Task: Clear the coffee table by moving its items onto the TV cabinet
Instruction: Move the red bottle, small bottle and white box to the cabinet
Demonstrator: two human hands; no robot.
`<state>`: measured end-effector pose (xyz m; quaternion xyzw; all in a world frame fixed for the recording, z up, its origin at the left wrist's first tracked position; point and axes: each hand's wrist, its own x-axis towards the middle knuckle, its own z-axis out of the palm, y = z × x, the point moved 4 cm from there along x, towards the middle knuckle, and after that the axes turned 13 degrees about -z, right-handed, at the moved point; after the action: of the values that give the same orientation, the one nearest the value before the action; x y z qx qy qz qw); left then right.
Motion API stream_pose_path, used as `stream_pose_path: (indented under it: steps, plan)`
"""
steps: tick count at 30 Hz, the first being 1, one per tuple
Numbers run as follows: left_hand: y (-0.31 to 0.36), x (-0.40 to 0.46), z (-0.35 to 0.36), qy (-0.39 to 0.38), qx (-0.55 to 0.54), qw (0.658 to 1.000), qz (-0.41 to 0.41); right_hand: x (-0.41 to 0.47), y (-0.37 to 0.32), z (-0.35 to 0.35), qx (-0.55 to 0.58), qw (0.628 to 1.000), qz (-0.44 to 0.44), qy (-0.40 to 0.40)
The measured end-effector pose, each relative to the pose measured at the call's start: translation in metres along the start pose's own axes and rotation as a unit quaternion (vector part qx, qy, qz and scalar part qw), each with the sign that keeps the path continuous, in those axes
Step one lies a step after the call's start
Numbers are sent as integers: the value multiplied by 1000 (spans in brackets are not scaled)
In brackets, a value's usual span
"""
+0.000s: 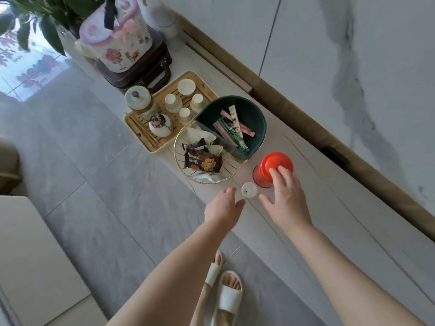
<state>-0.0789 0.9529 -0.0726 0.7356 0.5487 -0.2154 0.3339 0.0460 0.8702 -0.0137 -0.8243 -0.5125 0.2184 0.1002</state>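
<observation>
A red jar [270,169] with a red lid stands on the pale TV cabinet top [329,227]. My right hand [286,198] hovers just in front of it, fingers spread, with the fingertips at the lid's near edge. A small white round container [249,190] sits on the cabinet between my two hands. My left hand [223,208] is beside it on the left, fingers loosely apart and holding nothing.
Further along the cabinet lie a gold-rimmed glass plate [188,175] with snack packets, a dark green bin [256,118] of sachets, a bamboo tea tray [146,135] with cups, and a floral tin [117,43] on a brown case. The coffee table's corner [30,255] shows at lower left.
</observation>
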Motion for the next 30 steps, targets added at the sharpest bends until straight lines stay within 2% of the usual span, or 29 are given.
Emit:
stream_pose_path:
  steps: [6, 13, 22, 30]
  plan:
    - [-71, -63, -23, -52, -38, 993, -104, -46, -69, 14, 42, 995, -52, -74]
    - [-194, -133, -40, -42, -125, 967, -219, -74, -168, 61, 4, 976, -120, -182]
    - [-368, -197, -55, 17, -277, 899, -339, -99, -327, 129, -72, 937, -230, -252]
    - [-527, -252, -60, 52, -399, 827, -393, -126, -476, 200, -113, 897, -290, -312]
